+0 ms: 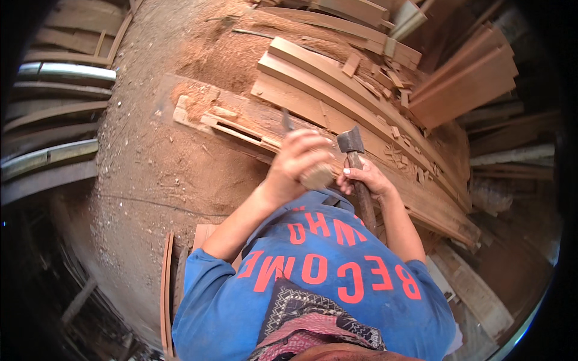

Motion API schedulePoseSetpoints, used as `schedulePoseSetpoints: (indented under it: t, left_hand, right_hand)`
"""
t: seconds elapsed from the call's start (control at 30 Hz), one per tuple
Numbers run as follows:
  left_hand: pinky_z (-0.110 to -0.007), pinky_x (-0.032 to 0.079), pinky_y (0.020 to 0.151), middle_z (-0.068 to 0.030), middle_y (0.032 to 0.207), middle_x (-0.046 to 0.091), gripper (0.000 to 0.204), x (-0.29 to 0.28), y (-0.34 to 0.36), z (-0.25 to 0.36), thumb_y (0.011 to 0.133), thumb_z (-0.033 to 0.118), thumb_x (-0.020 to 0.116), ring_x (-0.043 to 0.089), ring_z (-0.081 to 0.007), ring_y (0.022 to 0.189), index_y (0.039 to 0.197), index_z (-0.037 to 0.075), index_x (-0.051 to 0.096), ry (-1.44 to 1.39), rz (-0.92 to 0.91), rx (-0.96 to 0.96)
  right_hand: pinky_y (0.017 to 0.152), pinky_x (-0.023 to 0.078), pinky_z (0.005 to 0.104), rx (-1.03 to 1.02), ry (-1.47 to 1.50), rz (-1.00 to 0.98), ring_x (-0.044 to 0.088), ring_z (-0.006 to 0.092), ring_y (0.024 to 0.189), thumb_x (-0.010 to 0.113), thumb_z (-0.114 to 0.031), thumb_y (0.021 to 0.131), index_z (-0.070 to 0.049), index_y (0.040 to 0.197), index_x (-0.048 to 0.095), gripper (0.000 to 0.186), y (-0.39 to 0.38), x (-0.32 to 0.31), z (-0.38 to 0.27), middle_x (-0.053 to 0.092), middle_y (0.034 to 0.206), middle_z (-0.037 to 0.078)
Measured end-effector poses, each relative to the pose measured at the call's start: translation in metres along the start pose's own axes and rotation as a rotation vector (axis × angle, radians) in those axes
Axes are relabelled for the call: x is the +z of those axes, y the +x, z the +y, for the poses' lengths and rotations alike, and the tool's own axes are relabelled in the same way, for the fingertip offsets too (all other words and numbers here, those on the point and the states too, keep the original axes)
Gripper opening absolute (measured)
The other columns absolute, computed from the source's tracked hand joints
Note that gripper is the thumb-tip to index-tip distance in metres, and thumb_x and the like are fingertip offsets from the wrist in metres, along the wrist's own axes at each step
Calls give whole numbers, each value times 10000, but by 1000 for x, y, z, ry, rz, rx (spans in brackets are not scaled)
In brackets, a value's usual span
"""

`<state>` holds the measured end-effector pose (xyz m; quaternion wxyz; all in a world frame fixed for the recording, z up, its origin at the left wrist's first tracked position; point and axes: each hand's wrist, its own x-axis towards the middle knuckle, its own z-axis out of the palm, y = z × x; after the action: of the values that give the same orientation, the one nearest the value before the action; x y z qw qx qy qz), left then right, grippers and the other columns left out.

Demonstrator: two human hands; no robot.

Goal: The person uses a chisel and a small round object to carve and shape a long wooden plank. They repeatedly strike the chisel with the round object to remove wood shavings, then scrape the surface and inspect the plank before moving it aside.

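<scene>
My left hand (301, 159), a little blurred, is closed around a chisel. Its thick round wooden handle (317, 177) sticks out toward me, and its dark blade (286, 119) points away over the wood. In my right hand (370, 177) is a hammer, gripped close below its dark metal head (350, 140). The hammer's brown wooden shaft (365, 207) runs back against my blue shirt. Just past my left hand lies a long piece of wood with a narrow slot cut in it (238, 130). My hands partly hide its near end.
Long planks (337, 90) lie side by side beyond my hands, with offcuts and chips (391, 147) on them. Sawdust (211, 54) is heaped behind. Boards (466, 78) lean at the right. More timber (60, 108) is stacked at the left, across the dirt floor (135, 132).
</scene>
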<state>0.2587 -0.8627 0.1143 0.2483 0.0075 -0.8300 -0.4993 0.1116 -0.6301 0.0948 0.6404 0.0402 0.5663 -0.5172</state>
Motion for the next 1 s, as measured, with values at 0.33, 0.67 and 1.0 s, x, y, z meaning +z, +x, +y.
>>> schedulePoseSetpoints:
  t: [0.33, 0.67, 1.0]
  left_hand:
    - [-606, 292, 1200, -97, 1620, 390, 655, 116, -3, 40, 826, 183, 724, 325, -386, 1503, 1446, 344, 588, 115, -607, 277]
    - [-461, 478, 1075, -199, 1328, 625, 587, 131, -63, 25, 818, 83, 813, 584, -400, 1254, 1368, 83, 608, 309, -429, -450]
    - [-416, 537, 997, -183, 1332, 677, 580, 215, -163, 34, 903, 155, 792, 666, -306, 1197, 1437, 74, 580, 281, -424, -1115]
  right_hand:
    - [903, 579, 315, -321, 7, 10, 665, 157, 1062, 804, -207, 843, -66, 1359, 596, 574, -33, -49, 53, 670, 1218, 63]
    - [886, 544, 471, -212, -963, 551, 706, 405, 1036, 686, -72, 769, -3, 1129, 692, 367, 7, -228, 33, 731, 1067, 263]
    - [929, 548, 512, -255, -1297, 523, 677, 400, 1127, 649, -8, 787, -79, 1160, 716, 386, 67, -354, 65, 734, 1125, 213]
